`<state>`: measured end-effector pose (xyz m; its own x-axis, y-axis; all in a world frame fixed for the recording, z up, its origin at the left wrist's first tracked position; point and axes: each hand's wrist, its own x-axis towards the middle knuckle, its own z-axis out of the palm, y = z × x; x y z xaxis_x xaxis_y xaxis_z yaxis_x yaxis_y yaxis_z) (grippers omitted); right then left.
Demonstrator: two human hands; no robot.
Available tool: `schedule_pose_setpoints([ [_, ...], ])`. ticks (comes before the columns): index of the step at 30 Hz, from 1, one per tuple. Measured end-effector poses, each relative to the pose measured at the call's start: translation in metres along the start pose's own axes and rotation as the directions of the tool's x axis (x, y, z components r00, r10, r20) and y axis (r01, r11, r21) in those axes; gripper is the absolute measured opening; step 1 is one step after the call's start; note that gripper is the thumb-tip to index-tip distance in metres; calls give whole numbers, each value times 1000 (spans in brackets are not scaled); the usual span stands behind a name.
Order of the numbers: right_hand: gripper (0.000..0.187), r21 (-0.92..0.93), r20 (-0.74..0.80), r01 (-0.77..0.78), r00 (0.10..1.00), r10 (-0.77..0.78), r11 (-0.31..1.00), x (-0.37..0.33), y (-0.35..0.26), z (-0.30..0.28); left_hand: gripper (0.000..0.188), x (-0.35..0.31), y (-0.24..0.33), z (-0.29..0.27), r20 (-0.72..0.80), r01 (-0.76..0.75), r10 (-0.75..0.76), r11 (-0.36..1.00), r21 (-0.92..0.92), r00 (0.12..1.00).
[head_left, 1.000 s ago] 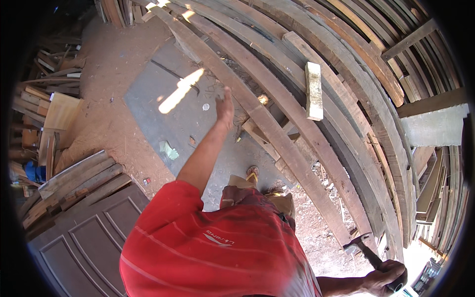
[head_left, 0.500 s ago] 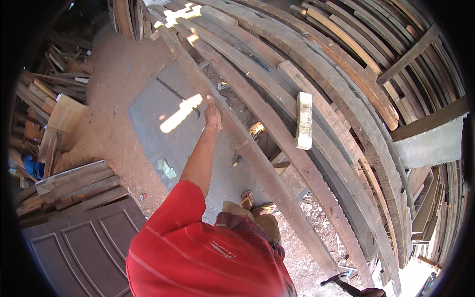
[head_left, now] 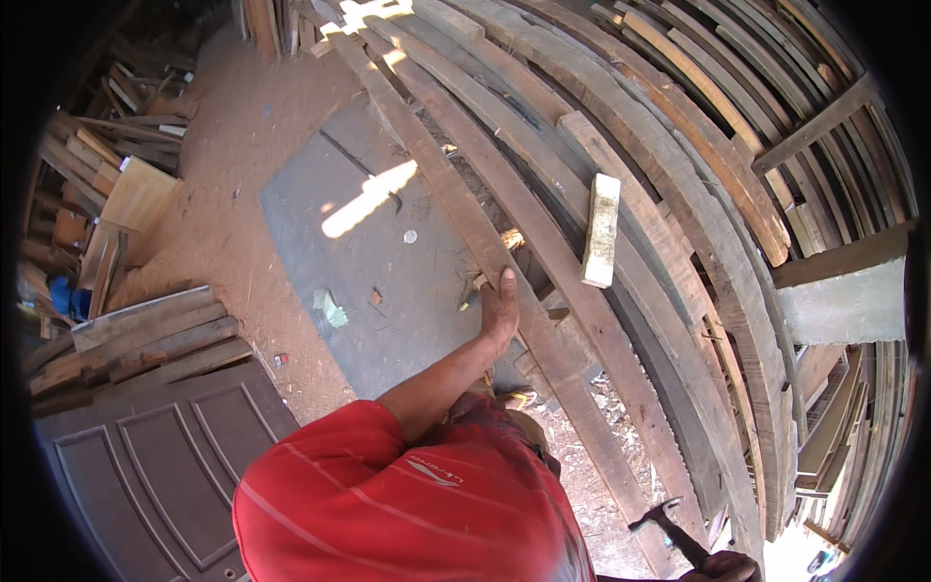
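My left hand point(head_left: 499, 308) is closed on a long wooden plank point(head_left: 441, 184), the nearest in a row of long boards. Its thumb lies along the plank's face, while the fingers are mostly hidden behind the edge. At the lower right, my right hand point(head_left: 725, 566) grips a claw hammer point(head_left: 676, 529) by its dark handle. The hammer's head is over the near end of the boards; whether it touches them I cannot tell. A pale, squared wood block point(head_left: 601, 233) rests on the boards right of my left hand.
Left of the plank, a grey sheet point(head_left: 291, 213) lies on the dirt floor, with a dark hooked rod point(head_left: 346, 153) on it. A brown panelled door point(head_left: 160, 456) and stacked boards point(head_left: 160, 335) are at the lower left. Racked lumber point(head_left: 718, 87) fills the far right.
My left hand has slid along the plank toward me, and its arm is more bent. The hammer and right hand have come further into view at the lower right.
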<state>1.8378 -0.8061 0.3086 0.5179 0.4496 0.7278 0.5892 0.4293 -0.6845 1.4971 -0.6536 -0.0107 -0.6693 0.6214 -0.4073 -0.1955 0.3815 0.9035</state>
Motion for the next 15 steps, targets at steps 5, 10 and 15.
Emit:
schedule_pose_setpoints([
  [5, 28, 300, 78, -79, 995, 58, 951, 0, -8, 23, 89, 12, 20, -28, 279, -66, -2, 970, 233, 960],
  [10, 22, 479, 193, -113, 981, 21, 871, -26, -8, 40, 79, 34, 118, -76, 768, -377, -385, 703, 603, 511],
  [15, 27, 307, 234, -164, 968, 92, 938, -84, 7, 105, 84, 14, 186, -18, 715, -798, 416, 499, 338, 562],
])
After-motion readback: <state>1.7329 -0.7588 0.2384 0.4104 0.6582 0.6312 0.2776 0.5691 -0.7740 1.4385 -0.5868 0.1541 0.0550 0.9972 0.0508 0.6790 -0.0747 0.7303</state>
